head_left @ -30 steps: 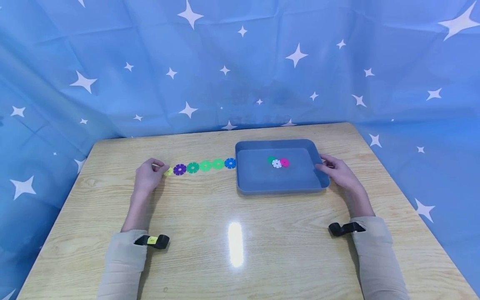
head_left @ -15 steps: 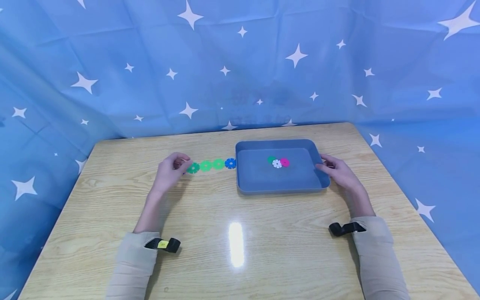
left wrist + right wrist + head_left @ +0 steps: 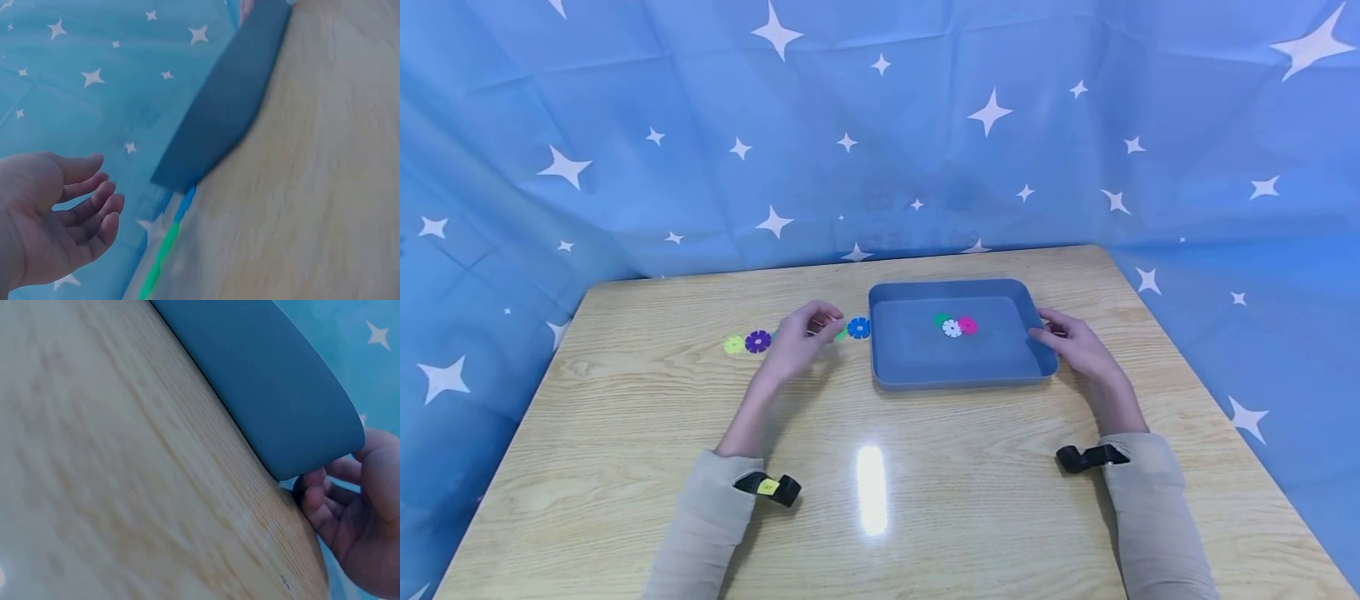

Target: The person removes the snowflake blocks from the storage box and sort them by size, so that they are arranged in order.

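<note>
Right hand (image 3: 1078, 343) pinches the tray (image 3: 917, 354) at three o'clock; left hand (image 3: 802, 340) — loosely curled, empty — is above discs (image 3: 752, 342) at nine.

blue star-patterned cloth (image 3: 917, 142) behind a pale wood-grain table (image 3: 970, 500).

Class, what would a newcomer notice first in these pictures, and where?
Probably the blue-gray tray far back on the table, with green, white and pink notched discs clustered inside and the right hand gripping its right end. Next might come the colorful row of notched discs to its left, partly hidden by the left hand. Behind hangs a blue curtain with white stars.
</note>
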Demonstrator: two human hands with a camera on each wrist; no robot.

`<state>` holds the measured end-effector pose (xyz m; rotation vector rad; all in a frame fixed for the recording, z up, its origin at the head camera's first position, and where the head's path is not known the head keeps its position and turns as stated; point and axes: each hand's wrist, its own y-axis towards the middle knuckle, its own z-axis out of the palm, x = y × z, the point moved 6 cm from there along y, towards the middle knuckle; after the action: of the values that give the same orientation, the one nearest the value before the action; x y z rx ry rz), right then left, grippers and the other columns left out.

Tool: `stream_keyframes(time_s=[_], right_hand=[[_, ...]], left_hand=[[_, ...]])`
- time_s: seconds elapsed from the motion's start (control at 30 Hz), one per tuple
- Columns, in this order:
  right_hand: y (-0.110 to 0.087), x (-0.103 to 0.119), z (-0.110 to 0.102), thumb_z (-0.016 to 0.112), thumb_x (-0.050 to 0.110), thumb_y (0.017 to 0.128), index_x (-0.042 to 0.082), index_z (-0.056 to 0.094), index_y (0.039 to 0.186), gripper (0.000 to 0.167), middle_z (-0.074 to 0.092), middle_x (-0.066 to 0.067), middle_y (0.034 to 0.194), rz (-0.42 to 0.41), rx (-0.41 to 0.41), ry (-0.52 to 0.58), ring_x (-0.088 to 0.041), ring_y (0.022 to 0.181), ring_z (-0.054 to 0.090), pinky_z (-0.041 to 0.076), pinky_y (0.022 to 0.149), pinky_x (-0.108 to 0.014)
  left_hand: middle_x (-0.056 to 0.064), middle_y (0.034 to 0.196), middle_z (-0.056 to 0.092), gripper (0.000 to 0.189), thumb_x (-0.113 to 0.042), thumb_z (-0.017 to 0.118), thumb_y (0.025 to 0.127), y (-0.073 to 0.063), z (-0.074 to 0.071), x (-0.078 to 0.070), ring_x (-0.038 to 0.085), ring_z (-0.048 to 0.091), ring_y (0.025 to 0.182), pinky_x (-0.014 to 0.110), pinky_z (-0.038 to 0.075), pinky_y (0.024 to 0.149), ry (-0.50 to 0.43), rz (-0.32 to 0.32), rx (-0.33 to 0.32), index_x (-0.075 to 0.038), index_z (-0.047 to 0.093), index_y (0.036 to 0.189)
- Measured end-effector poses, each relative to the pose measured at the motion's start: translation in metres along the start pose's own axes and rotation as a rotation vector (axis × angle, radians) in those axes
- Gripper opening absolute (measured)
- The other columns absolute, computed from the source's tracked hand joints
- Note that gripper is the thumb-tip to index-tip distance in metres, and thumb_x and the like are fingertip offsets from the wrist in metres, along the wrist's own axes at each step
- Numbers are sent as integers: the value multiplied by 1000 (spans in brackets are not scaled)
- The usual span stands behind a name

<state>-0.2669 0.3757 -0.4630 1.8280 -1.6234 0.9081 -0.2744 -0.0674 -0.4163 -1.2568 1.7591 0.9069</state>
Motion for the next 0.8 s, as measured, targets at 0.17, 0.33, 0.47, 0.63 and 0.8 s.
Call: stream_keyframes(time_s=[0.17, 0.33, 0.47, 0.63, 0.8], right_hand=[[-1, 4, 0, 57, 28, 104, -6, 36, 152, 62, 52, -13, 103, -7, -6, -13, -17, 73, 47, 44, 63, -32], [-2, 4, 0, 56, 32, 105, -5, 34, 153, 65, 53, -14, 107, 4, -1, -25, -16, 76, 48, 44, 63, -31], [-3, 5, 1, 56, 34, 105, -4, 34, 154, 66, 51, -15, 105, 8, 6, -13, -17, 71, 47, 45, 61, -31], [-3, 5, 1, 57, 33, 104, -3, 36, 153, 64, 49, -13, 100, 0, -2, -12, -17, 71, 45, 42, 61, -31], [-2, 4, 1, 58, 31, 104, -4, 36, 153, 64, 49, -12, 99, 0, -3, -11, -17, 72, 45, 42, 61, -30]], left_hand=[[7, 98, 65, 21, -23, 66, 100, 8, 15, -16, 22, 62, 92, 34, 52, 79, -42, 33, 12, -7, 67, 113], [8, 99, 65, 20, -20, 66, 100, 15, 36, -32, 22, 62, 92, 33, 52, 81, -80, 78, 57, -5, 67, 113], [7, 101, 67, 20, -19, 66, 100, 21, 53, -40, 21, 62, 93, 33, 52, 83, -98, 95, 81, -5, 67, 114], [7, 104, 67, 21, -17, 65, 101, 28, 78, -46, 20, 62, 96, 32, 51, 85, -122, 106, 124, -2, 65, 115], [10, 108, 67, 23, -14, 64, 101, 35, 103, -49, 22, 63, 99, 30, 51, 88, -128, 122, 166, 2, 64, 118]])
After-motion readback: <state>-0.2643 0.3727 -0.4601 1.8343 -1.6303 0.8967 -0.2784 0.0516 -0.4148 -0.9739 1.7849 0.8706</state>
